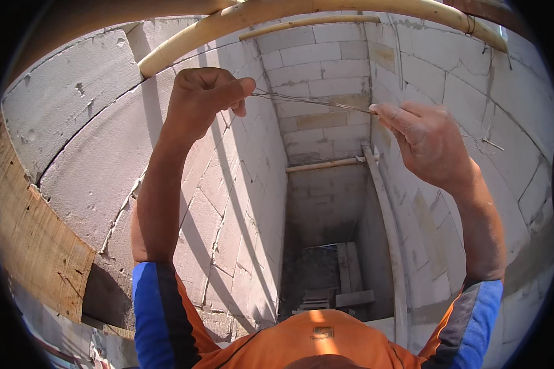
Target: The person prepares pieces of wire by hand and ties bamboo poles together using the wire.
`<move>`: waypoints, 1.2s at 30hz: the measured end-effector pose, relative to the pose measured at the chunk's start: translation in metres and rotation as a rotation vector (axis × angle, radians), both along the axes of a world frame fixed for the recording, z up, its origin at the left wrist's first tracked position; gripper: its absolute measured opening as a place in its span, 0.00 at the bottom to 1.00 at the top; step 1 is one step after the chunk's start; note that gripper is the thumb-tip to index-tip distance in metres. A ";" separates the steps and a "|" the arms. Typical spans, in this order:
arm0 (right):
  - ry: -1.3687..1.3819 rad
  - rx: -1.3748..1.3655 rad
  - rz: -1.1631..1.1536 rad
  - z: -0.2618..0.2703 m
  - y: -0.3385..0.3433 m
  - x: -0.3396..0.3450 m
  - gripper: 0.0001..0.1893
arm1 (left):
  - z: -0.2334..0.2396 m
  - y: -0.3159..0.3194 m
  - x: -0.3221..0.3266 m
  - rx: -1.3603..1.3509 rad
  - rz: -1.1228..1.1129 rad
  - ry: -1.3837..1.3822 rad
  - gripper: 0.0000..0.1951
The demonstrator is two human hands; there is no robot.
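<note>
Strands of thin tie wire [311,100] stretch between my two raised hands, over a deep shaft of light block walls. Thumb and fingers of my left hand [210,92] pinch the left end. At the other end, my right hand [420,133] grips the wire bundle with dusty fingers. Some loose thin wire shows beyond the right wrist, near a nail [493,144] at the right wall. Above both hands a bamboo pole [277,8] crosses the view; part of it runs close over the left hand.
Block walls [240,184] rise on the left and right. A thinner pole [325,164] spans the shaft, and a long timber [388,230] runs down its right side. Blocks [354,299] lie far below. A wooden board [37,221] is at the left.
</note>
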State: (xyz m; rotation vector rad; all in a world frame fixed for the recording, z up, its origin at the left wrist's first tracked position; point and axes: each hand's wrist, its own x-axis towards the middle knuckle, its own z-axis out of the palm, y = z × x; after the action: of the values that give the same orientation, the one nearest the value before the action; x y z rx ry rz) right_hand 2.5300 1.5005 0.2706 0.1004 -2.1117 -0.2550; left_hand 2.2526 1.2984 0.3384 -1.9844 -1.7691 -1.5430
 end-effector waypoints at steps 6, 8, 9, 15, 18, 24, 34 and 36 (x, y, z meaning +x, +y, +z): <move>0.131 0.154 -0.117 -0.002 0.018 -0.012 0.16 | 0.006 0.021 0.007 -0.061 0.120 0.215 0.16; 0.119 0.198 -0.123 0.003 0.019 -0.019 0.17 | 0.005 0.025 0.014 -0.075 0.285 0.697 0.27; 0.107 0.247 -0.127 0.005 0.018 -0.021 0.18 | 0.004 0.028 0.020 -0.243 0.297 0.711 0.31; 0.155 0.242 -0.100 0.023 -0.002 -0.026 0.15 | -0.016 0.053 0.045 -0.347 0.211 0.367 0.24; 0.170 0.210 -0.052 0.021 0.000 -0.026 0.12 | -0.009 0.026 0.039 -0.250 0.122 0.359 0.18; 0.139 0.098 -0.070 0.018 0.000 -0.025 0.11 | -0.006 0.007 0.032 -0.504 0.005 0.113 0.16; 0.133 0.095 -0.042 0.035 -0.012 -0.023 0.09 | 0.003 -0.007 0.035 -0.316 0.112 0.820 0.18; 0.050 -0.015 -0.099 0.037 -0.016 -0.016 0.06 | 0.014 -0.008 0.048 -0.395 0.189 0.625 0.17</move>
State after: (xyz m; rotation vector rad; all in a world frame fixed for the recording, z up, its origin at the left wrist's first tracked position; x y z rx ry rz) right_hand 2.5145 1.4845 0.3080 -0.0197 -2.0709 -0.2982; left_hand 2.3009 1.2899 0.3527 -2.0508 -1.9761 -0.4497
